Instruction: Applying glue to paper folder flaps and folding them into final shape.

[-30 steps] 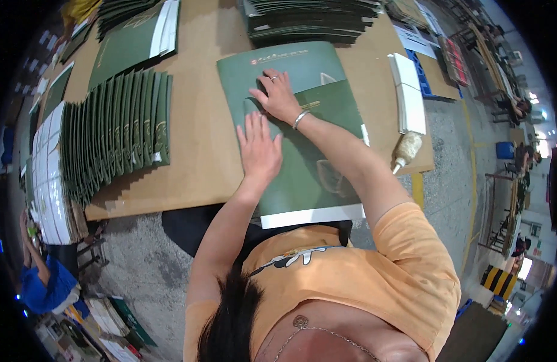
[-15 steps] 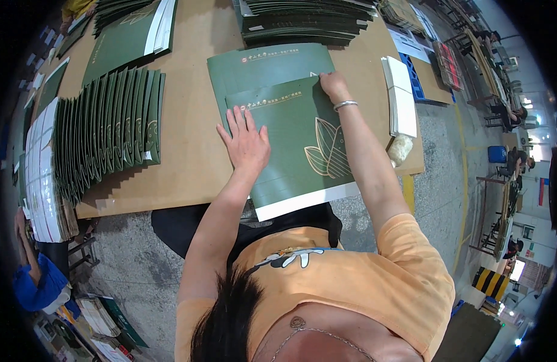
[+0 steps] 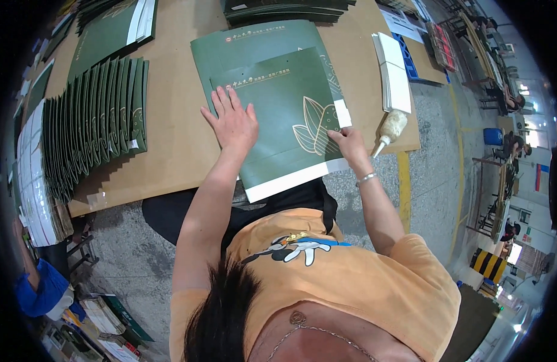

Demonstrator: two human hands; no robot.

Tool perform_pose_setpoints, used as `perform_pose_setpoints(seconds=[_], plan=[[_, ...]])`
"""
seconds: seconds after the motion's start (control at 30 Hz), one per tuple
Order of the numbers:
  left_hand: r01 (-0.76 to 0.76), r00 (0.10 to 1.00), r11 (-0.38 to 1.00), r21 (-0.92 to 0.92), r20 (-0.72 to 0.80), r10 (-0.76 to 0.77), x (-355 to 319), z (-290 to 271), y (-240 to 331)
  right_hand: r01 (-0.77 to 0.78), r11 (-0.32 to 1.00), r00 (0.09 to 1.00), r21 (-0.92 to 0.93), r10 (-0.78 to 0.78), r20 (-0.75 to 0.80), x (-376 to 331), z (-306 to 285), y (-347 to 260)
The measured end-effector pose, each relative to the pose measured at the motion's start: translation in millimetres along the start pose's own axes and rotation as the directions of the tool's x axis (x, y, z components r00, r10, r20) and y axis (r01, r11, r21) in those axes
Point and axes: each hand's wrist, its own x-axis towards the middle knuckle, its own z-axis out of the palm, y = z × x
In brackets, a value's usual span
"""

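A flat green paper bag (image 3: 272,139) with a gold leaf print lies slanted at the table's front edge, its white lower strip overhanging. Beneath it shows a second green sheet (image 3: 254,51) with the same kind of print. My left hand (image 3: 233,120) rests flat on the bag's left part, fingers spread. At the bag's lower right edge my right hand (image 3: 351,146) is closed, with the thumb on top and the other fingers partly hidden. Just above that hand a small white strip (image 3: 343,113) shows along the edge.
Right of the sheets lie a banded bundle of white strips (image 3: 393,72) and a cloudy squeeze bottle (image 3: 392,128) with a pointed nozzle. Folded green bags (image 3: 103,114) stand in a row on the left. More green bags (image 3: 284,13) are stacked at the back. A person in blue (image 3: 43,286) is at far left.
My right hand has moved from the bag's top right corner down its right edge to the lower right. The white strip there has come into view. My left hand stays flat on the bag.
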Motion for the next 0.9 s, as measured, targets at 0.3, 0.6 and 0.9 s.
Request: perform_pose_setpoints(seconds=[0.3,0.6,0.9], plan=[[-0.157,0.987,0.978,-0.139,-0.058,0.151,39.1,18.6,-15.6,0.392,0.592,0.696,-0.704,-0.692,-0.194,-3.2,38.5,-15.2],[-0.145,0.989,0.989,0.002,0.025,0.145,35.2,1.7,-9.9,0.450,0.352,0.601,-0.821,-0.799,-0.014,141.8,62.1,-106.8],[-0.111,0.993,0.994,-0.016,-0.037,0.110,37.1,6.8,-10.9,0.632,0.398,0.536,-0.664,-0.844,0.005,123.2,63.4,-79.2]])
